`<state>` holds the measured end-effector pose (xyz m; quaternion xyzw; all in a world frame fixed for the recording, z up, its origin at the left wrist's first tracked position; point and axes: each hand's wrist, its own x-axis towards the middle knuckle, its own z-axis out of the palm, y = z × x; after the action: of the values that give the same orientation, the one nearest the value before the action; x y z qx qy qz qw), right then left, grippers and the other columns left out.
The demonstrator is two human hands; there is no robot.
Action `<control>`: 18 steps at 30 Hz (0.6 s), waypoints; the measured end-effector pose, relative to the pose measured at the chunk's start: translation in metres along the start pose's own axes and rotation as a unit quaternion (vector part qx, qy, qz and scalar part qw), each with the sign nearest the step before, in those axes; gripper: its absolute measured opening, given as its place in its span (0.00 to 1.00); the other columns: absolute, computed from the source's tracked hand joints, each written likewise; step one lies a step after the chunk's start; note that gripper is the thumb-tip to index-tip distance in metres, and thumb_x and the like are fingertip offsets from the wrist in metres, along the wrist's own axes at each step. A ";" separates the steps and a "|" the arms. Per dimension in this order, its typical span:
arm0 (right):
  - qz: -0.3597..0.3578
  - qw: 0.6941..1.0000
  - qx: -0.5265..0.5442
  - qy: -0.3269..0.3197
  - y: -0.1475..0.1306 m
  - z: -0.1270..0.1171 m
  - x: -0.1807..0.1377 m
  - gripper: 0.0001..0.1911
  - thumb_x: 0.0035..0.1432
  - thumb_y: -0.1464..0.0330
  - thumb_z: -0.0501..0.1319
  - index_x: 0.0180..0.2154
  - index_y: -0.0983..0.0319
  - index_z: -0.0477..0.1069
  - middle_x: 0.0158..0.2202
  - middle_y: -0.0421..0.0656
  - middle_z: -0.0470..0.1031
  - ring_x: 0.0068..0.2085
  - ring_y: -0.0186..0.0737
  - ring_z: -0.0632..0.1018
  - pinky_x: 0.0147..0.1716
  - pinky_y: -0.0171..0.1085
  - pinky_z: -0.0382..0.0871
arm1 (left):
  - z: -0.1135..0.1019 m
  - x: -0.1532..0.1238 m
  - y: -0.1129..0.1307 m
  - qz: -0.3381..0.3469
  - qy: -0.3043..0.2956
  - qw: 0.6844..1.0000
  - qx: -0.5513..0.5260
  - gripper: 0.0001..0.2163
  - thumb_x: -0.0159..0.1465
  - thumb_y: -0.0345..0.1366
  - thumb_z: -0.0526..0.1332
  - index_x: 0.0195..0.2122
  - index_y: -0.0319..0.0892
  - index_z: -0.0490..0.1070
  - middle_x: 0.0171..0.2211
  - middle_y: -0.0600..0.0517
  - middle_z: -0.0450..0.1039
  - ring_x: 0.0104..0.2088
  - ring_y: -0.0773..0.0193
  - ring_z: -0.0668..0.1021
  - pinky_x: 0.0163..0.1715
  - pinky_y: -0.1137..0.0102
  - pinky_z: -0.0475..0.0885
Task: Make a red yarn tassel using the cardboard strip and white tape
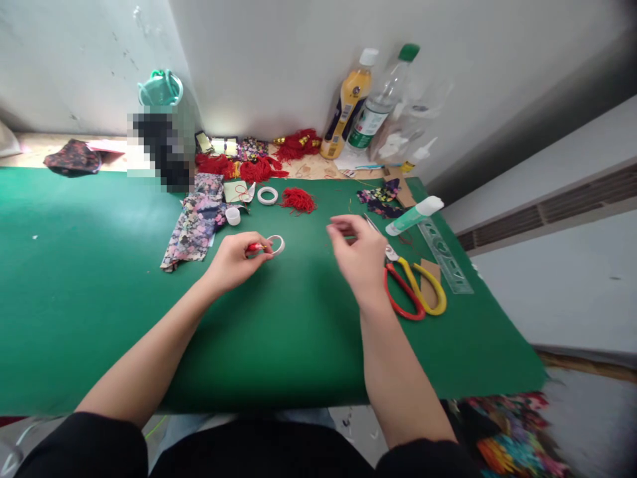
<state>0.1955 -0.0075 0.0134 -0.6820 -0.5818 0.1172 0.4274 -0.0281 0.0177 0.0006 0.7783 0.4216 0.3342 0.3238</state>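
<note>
My left hand (pixel 241 259) is closed in a pinch. Between its fingers is a small red tassel (pixel 255 247), mostly covered, with a narrow white tape roll (pixel 277 246) right at the fingertips. To the right, my right hand (pixel 359 255) hovers over the green mat with its fingers curled and the thumb close to the index finger. Whatever it pinches, if anything, is too small to make out. Red-and-yellow-handled scissors (pixel 415 289) lie just beside that hand. A loose red tassel bundle (pixel 298 200) and another white tape roll (pixel 267 195) lie beyond both hands.
Floral fabric (pixel 194 222) and a small white cup (pixel 232 216) are at the left. Right of my right hand are a glue stick (pixel 413 216) and a clear stencil ruler (pixel 445 255). Bottles (pixel 348 103) and red tassels (pixel 243 168) line the wall.
</note>
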 end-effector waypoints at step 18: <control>-0.236 0.963 0.127 -0.008 -0.029 0.025 -0.038 0.07 0.61 0.73 0.60 0.40 0.58 0.76 0.39 0.45 0.80 0.41 0.39 0.81 0.41 0.39 0.80 | 0.015 -0.008 0.022 0.033 0.132 0.977 -0.164 0.23 0.55 0.29 0.65 0.15 0.42 0.48 0.29 0.49 0.80 0.27 0.66 0.79 0.26 0.72 0.75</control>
<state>0.1478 -0.0313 0.0070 -0.4646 -0.7100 0.0917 0.5212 -0.0102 -0.0016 0.0077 0.6771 0.3738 0.5093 0.3775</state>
